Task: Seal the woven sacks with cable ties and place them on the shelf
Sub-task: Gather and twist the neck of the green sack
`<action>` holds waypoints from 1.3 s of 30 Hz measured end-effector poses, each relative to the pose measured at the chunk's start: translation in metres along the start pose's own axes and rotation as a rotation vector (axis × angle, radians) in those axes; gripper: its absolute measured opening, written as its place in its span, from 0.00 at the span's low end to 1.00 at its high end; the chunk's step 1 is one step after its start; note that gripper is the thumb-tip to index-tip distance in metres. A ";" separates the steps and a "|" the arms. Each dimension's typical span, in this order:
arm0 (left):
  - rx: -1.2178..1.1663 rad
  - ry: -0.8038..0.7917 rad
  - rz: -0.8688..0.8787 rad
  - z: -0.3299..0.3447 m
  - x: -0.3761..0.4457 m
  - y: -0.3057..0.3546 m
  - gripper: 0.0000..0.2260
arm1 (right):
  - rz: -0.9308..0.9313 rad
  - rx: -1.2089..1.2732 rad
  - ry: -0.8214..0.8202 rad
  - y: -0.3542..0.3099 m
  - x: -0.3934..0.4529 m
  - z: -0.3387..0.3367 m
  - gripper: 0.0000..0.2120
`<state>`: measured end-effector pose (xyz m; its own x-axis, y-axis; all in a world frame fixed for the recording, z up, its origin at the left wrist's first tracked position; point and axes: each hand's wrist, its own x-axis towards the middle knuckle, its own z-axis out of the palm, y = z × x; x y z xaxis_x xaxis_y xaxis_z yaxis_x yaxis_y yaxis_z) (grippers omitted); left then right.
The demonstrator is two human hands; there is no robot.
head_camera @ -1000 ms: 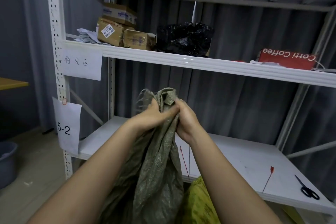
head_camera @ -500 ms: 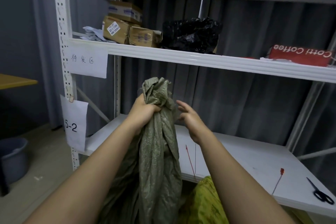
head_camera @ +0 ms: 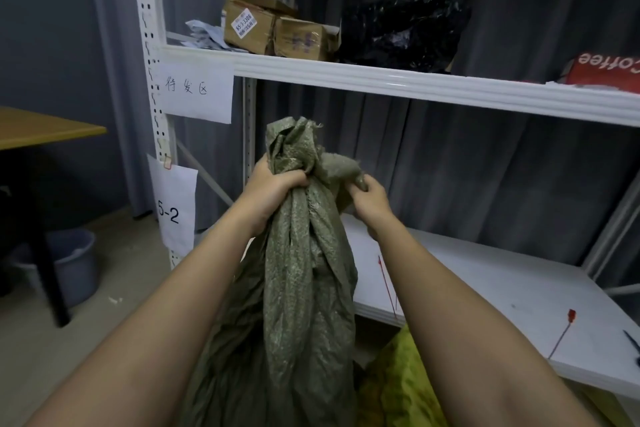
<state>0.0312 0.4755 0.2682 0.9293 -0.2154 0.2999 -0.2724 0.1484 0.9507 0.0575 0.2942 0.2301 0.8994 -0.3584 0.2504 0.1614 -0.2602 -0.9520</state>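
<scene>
Fingers of the left hand curl tight round the green sack neck; the right hand pinches a loose flap. No tie is on yet. Red ties wait on the shelf, so sealing and shelving remain.

The right hand, open and off the green woven sack half a second ago, has closed again on a loose flap beside the bunched neck.
</scene>
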 end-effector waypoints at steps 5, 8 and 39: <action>0.097 0.136 0.064 -0.009 0.004 -0.004 0.18 | -0.133 0.136 0.270 -0.047 0.004 -0.010 0.11; 0.081 0.157 0.081 -0.006 0.005 -0.003 0.21 | -0.284 0.130 0.319 -0.079 0.002 -0.017 0.15; 0.563 0.133 0.208 0.003 -0.001 -0.065 0.07 | 0.243 0.806 -0.147 0.000 -0.062 -0.081 0.23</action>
<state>0.0471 0.4635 0.2059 0.8560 -0.1087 0.5055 -0.5072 -0.3665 0.7800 -0.0314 0.2435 0.2285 0.9809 -0.1876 0.0510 0.1474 0.5462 -0.8246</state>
